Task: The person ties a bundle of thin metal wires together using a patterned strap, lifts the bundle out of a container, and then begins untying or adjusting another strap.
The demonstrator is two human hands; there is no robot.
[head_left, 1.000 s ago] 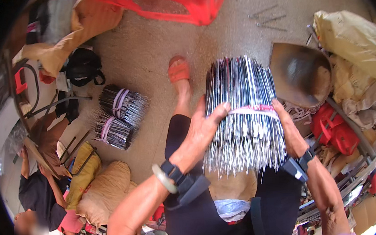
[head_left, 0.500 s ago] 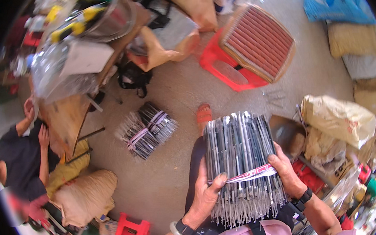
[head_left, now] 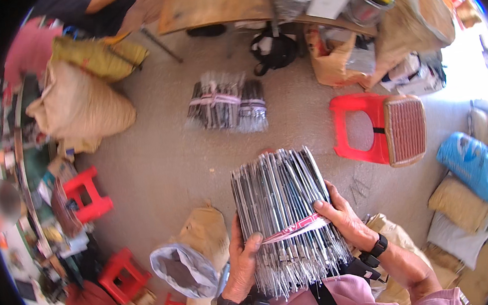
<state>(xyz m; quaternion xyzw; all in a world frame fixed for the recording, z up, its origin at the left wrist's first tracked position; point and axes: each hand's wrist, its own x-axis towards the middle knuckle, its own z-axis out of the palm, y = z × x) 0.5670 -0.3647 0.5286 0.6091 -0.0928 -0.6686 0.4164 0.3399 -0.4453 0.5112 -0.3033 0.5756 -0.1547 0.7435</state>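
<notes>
Head view: we have our left hand (head_left: 243,266) and right hand (head_left: 346,225) pressed against opposite sides of a bundle of thin metal strips (head_left: 280,196), held in front of our pink top (head_left: 349,297); one pink-and-white band (head_left: 300,229) is the only tie we see on it, so should it slip or our squeeze ease, strips could slide out; the wiry near ends, splaying loosely, could snag the top; farther out, banded bundles (head_left: 216,104) lie on the floor (head_left: 165,182); thin rods (head_left: 360,185) near the red stool (head_left: 360,150) could roll underfoot if we step there.
</notes>
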